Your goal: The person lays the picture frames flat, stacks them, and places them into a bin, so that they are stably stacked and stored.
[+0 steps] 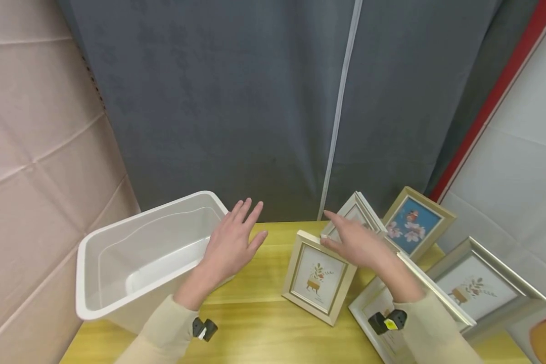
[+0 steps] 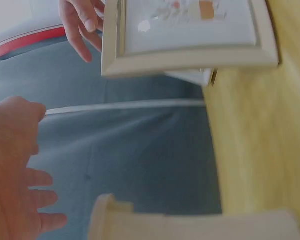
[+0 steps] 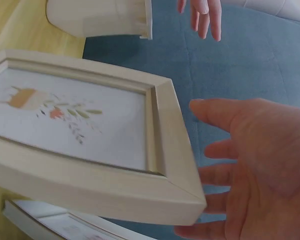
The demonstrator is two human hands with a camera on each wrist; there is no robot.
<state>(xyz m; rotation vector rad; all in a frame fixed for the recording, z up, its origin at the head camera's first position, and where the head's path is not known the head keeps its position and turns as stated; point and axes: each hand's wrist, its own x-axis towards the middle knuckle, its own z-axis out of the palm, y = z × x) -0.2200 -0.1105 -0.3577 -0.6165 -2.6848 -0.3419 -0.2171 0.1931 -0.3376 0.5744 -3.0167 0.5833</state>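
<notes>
Fingers spread wide on left hand [image 1: 231,237], straight, thumb out, holding nothing, above the right rim of bin [image 1: 136,313]. Fingers nearly straight on right hand [image 1: 361,245], thumb held apart, at the top edge of cream frame [image 1: 319,278]; tips partly behind that edge in the right wrist view, so cannot tell whether touching. Cream frame upright with a slight backward lean on table [image 1: 255,333], between bin and the other frames, picture side toward the person.

Likeliest trouble, as a judgement: a topple. Possible cause: a nudge at that high edge, well above the base, without any grip on either side. Next worry: a chain of knocks, from white frame [image 1: 358,207] just behind to blue frame [image 1: 409,225] beyond. Further hazard: right sleeve [image 1: 437,331] low over the frames at right, perhaps enough to catch a border, silver frame [image 1: 478,283] included. On the left, risk of a bumped rim from too low a sweep.

Widest room: the yellow stretch between bin and cream frame. Tightest: to the right, amid overlapping frames. At the back, far table edge close to curtain [image 1: 227,126], so little depth for backward sliding.
</notes>
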